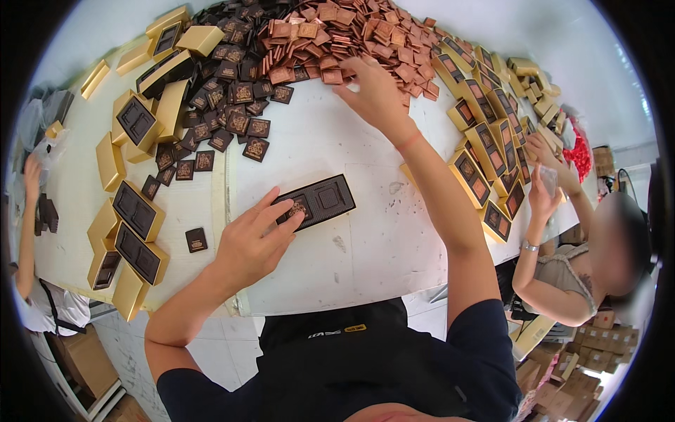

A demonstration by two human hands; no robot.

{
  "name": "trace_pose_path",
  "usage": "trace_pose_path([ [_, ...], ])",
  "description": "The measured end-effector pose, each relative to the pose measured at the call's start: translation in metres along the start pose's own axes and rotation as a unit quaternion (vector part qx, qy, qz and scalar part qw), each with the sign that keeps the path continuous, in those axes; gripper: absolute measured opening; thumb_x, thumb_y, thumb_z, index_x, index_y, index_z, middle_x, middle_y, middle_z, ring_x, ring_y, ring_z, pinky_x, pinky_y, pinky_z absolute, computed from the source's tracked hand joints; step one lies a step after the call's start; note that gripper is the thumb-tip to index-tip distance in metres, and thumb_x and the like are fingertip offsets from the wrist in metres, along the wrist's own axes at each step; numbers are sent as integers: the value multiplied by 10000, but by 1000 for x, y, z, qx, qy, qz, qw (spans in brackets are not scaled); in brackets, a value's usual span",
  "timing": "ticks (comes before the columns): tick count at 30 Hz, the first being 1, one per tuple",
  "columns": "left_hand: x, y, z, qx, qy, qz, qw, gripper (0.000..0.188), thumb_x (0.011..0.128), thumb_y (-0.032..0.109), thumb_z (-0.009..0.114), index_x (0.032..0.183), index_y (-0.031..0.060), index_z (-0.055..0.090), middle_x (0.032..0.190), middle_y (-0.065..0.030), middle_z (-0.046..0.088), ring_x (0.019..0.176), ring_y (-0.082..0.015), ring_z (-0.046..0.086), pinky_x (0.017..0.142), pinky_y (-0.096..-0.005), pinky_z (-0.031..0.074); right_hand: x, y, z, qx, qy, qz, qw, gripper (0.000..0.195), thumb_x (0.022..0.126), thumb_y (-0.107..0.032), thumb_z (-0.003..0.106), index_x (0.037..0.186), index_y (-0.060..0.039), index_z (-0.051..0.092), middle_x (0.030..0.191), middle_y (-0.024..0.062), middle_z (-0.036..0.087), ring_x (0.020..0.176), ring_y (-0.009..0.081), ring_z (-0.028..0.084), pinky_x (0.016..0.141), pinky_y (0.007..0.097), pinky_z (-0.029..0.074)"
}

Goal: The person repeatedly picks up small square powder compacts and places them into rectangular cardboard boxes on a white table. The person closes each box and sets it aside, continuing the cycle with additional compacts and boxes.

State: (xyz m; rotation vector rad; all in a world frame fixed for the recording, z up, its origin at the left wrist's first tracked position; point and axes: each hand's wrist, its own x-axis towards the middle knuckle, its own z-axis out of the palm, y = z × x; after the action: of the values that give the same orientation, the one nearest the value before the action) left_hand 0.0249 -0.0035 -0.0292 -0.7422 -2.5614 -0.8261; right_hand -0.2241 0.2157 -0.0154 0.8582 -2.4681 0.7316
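My left hand (258, 240) lies over the left end of a gold box with a black tray (332, 198), its fingers on a dark square packet (299, 208) in the tray's left recess. The right recess of that tray holds nothing. My right hand (369, 87) reaches to the front edge of a large heap of copper-coloured square packets (337, 31); its thumb and forefinger are at one packet, and whether they grip it cannot be told. Dark square packets (237, 95) are heaped left of the copper ones. One dark packet (196, 240) lies alone left of my left hand.
Gold boxes with bare black trays (138, 208) stand along the left of the white table (295, 274). Filled gold boxes (482, 150) are stacked at the right. A co-worker (553, 274) handles a clear plastic piece at the right; another person's arm (29, 211) shows at the far left.
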Motion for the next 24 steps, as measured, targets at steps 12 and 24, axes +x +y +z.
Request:
trace_pose_path([
  [12, 5, 9, -4, 67, -47, 22, 996, 438, 762, 42, 777, 1192, 89, 711, 1266, -108, 668, 1243, -381, 595, 908, -431, 547, -2, -2, -17, -20, -21, 48, 998, 205, 886, -144, 667, 1061, -60, 601, 737, 157, 673, 744, 347, 675, 657, 452, 522],
  [24, 8, 21, 5, 16, -58, 41, 997, 428, 757, 3, 767, 1174, 87, 720, 1246, -124, 669, 1224, -403, 603, 886, -419, 573, -116, -52, -112, 497, -110, 225, 831, 172, 1018, -133, 604, 1128, -19, 670, 972, 21, 701, 814, 64, 653, 567, 206, 512],
])
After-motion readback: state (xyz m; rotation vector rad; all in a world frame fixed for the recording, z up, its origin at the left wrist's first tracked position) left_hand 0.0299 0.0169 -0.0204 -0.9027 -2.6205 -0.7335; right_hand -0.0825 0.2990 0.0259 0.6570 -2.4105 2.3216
